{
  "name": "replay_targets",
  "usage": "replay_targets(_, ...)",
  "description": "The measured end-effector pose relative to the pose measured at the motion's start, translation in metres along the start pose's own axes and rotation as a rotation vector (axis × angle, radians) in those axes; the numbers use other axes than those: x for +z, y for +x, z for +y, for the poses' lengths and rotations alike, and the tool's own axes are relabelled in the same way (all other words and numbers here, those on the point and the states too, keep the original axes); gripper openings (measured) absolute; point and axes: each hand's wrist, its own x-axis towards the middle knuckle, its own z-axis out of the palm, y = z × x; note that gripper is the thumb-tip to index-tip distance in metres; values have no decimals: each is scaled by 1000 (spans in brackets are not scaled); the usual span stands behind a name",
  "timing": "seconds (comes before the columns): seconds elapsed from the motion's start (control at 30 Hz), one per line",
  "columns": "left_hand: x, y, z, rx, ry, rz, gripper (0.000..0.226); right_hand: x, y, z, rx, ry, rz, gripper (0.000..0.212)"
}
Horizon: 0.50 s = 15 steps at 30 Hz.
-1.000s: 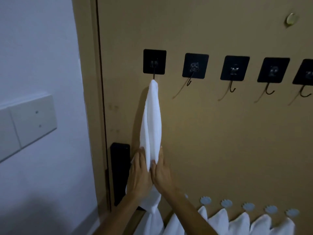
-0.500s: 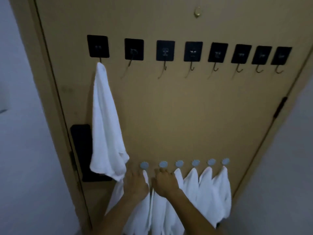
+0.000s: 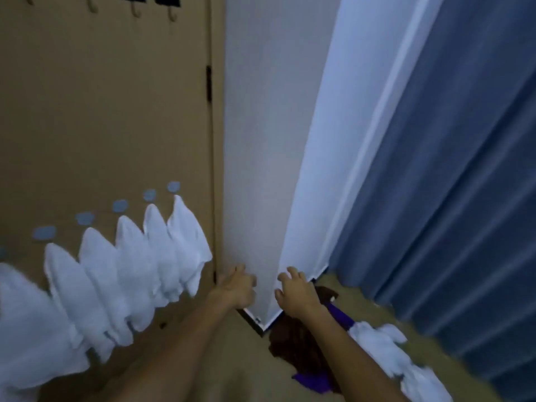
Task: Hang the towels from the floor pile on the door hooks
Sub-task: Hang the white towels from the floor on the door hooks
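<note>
Tan door [image 3: 116, 111] at 10 o'clock carries hung white towels [image 3: 130, 265]; left hand [image 3: 236, 287] and right hand [image 3: 295, 291], apart and loosely curled, holding nothing, reach toward the mixed brown, purple and white floor pile [image 3: 374, 346] at 5 o'clock, presumably to collect the next towel

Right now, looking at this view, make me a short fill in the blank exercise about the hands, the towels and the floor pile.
1. Both the left hand and the right hand are holding ____.
2. The towels hanging in the lower row on the door are all ____ in colour.
3. The floor pile lies beside a ____ curtain.
4. Besides brown and white cloth, the pile shows a ____ piece.

Missing words: nothing; white; blue; purple
</note>
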Motion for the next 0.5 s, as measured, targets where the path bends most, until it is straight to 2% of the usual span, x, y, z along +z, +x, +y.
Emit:
replay_targets(0.1,27,18,80,162,5,-116,37,10,-52,86,201,62,-20,43)
replay_targets(0.2,53,27,147,302,38,-192,36,25,-99,154,367,105,-26,64)
replay_targets(0.27,71,35,184,377,47,-251,39,37,-123,193,506,120,-82,52)
replay_targets(0.3,79,39,199,405,52,-275,41,43,-132,209,551,154,-96,48)
replay_targets(0.37,95,49,228,435,75,-321,46,43,-147,231,609,180,-155,57)
replay_targets(0.43,111,62,253,443,108,-366,51,46,-154,253,668,224,-216,57)
replay_targets(0.5,124,78,274,449,145,-400,53,48,-155,276,677,223,-205,60)
